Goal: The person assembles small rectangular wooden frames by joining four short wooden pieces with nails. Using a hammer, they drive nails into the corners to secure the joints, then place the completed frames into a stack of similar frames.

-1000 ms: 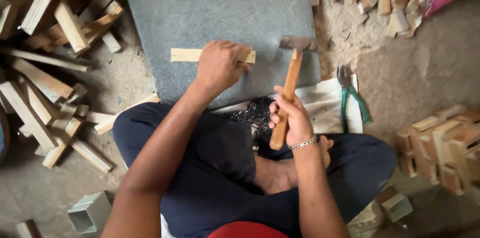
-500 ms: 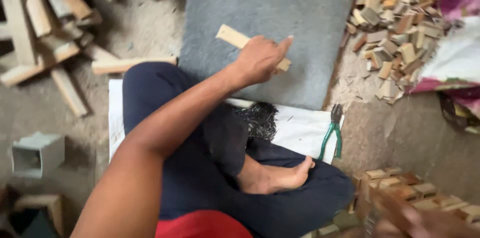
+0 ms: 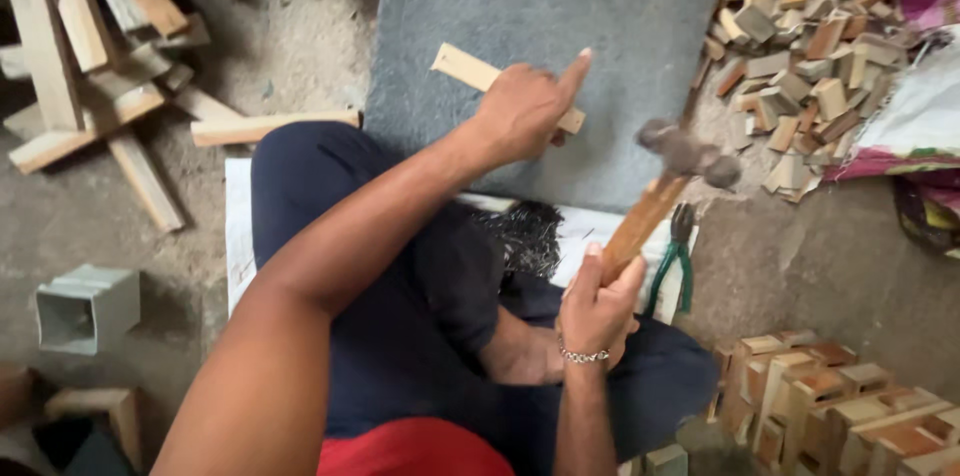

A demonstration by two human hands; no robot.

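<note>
1. My left hand [image 3: 520, 111] presses down on a short, pale wooden strip [image 3: 465, 67], fingers curled over its middle and the forefinger stretched out straight past the far edge. One end of the strip sticks out to the left of my knuckles; a small bit shows on the other side, under the forefinger.
2. The strip lies flat and slanted on a grey stone slab [image 3: 560, 6], which sits on the ground in front of my crossed legs.
3. My right hand [image 3: 598, 308] is wrapped tight around the lower end of a hammer [image 3: 660, 191], thumb along the wooden handle. There is a beaded bracelet [image 3: 585, 356] on that wrist.
4. The hammer's handle slants up and away from me; its metal head is blurred, hanging above the near right corner of the slab, close to my left hand but apart from the strip.
5. Just beside my right hand, green-handled pliers [image 3: 672, 266] lie on a white sheet [image 3: 238, 226] spread under my legs. A dark heap of small nails [image 3: 520, 236] sits on the same sheet, between my knee and the slab.
6. To the left, long wooden offcuts [image 3: 90, 46] lie scattered on the dirt floor, with a small grey square box [image 3: 85, 308] nearer to me.
7. At the upper right, a pile of small wooden blocks [image 3: 810, 46] rests beside the slab, against a pink and white sack [image 3: 925, 106].
8. At the lower right, more wooden blocks stand in a stacked row [image 3: 830, 406] next to my leg.
</note>
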